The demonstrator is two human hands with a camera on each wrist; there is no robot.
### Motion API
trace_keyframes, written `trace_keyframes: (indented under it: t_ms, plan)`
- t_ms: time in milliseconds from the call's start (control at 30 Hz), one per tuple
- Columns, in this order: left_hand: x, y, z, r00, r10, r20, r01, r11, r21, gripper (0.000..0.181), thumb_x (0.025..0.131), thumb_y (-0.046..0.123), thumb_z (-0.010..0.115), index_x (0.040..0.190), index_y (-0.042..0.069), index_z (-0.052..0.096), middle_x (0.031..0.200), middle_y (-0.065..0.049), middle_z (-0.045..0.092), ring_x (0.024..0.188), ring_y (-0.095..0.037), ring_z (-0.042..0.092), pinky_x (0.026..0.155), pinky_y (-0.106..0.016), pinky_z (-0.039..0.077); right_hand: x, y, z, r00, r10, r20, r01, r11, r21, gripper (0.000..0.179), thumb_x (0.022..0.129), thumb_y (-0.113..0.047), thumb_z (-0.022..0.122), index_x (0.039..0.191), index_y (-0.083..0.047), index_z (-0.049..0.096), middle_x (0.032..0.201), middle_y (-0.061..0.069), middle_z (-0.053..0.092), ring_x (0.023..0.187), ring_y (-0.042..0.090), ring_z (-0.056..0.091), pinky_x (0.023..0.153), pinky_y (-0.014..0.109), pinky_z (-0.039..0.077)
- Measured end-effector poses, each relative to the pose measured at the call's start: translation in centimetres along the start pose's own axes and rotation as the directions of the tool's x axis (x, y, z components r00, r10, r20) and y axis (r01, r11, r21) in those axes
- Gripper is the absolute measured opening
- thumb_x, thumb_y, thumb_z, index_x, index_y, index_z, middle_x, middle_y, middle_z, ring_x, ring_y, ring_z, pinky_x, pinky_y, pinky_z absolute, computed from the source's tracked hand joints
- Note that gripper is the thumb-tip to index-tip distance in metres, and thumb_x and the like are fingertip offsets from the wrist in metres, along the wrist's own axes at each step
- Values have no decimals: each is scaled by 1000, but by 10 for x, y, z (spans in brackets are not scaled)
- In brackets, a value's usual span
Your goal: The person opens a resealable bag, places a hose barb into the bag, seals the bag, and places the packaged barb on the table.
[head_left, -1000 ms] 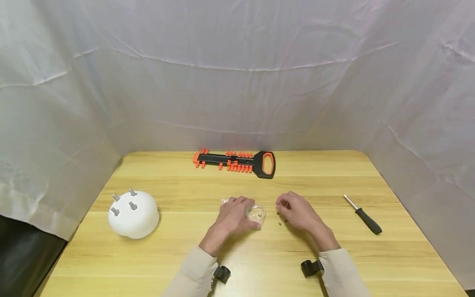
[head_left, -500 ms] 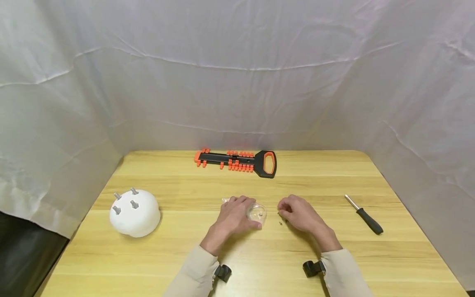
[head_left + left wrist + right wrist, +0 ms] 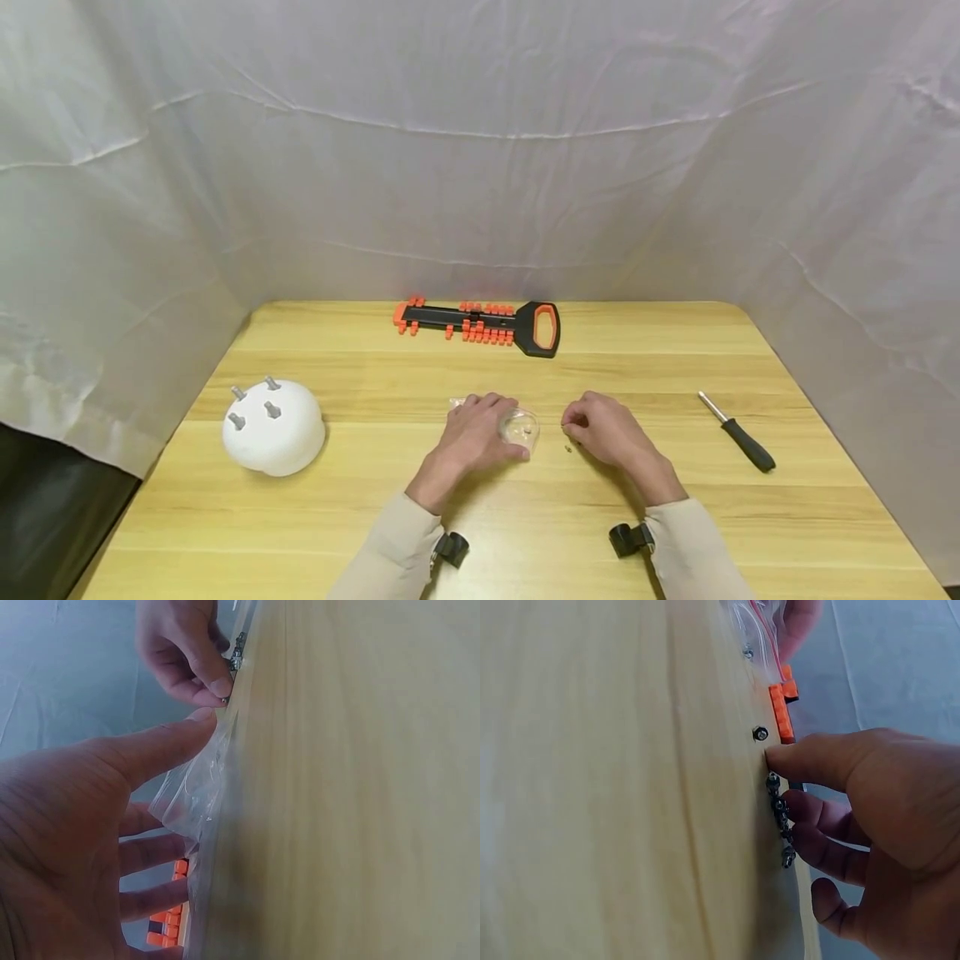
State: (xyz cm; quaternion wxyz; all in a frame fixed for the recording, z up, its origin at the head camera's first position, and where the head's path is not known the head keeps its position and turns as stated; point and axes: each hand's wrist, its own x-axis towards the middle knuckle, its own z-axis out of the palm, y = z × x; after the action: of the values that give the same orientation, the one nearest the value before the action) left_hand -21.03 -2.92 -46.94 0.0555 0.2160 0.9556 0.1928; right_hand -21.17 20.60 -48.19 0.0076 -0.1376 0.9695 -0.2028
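Note:
My left hand [image 3: 482, 429] holds a clear zip-lock bag [image 3: 196, 787] by its mouth, the thumb on the near side and the fingers spread behind the bag. A small screw [image 3: 748, 652] shows inside it. To the right of the bag, my right hand [image 3: 603, 427] bends down to the table, thumb and forefinger brought together. Several small dark screws [image 3: 780, 806] lie in a cluster beside its fingers, and a lone screw [image 3: 760, 733] lies just past the thumb tip. The forefinger tip is hidden behind the thumb, so whether it pinches a screw I cannot tell.
A black holder with orange clips [image 3: 457, 318] lies toward the table's back edge. At the left stands a white rounded piece [image 3: 273, 442] with several grey pegs. A black-handled screwdriver [image 3: 742, 440] lies at the right of the wooden table [image 3: 360, 533]. Cloth walls [image 3: 480, 200] enclose it.
Fewer screws show beside my right hand than before in the head view; its fingertips have shifted only slightly. My left hand keeps its hold on the bag.

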Motion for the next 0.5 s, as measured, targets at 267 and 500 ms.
trace_keyframes:
  t_ms: [267, 500]
  plan:
    - [1, 0, 1, 1000, -8, 1, 8, 1000, -4, 79, 71, 55, 78, 138, 22, 52, 135, -1, 57, 119, -27, 51, 100, -50, 42, 0, -5, 1, 999, -33, 34, 34, 999, -27, 8, 91, -19, 63, 83, -20, 64, 80, -6, 52, 73, 10, 47, 68, 31, 43]
    - [2, 0, 1, 1000, -5, -2, 5, 1000, -11, 80, 71, 56, 78, 138, 21, 51, 135, -2, 57, 119, -28, 51, 99, -50, 42, 2, -9, 3, 998, -51, -26, 52, 998, 34, 8, 95, -21, 58, 88, -22, 61, 88, -8, 54, 78, 9, 49, 76, 33, 44]
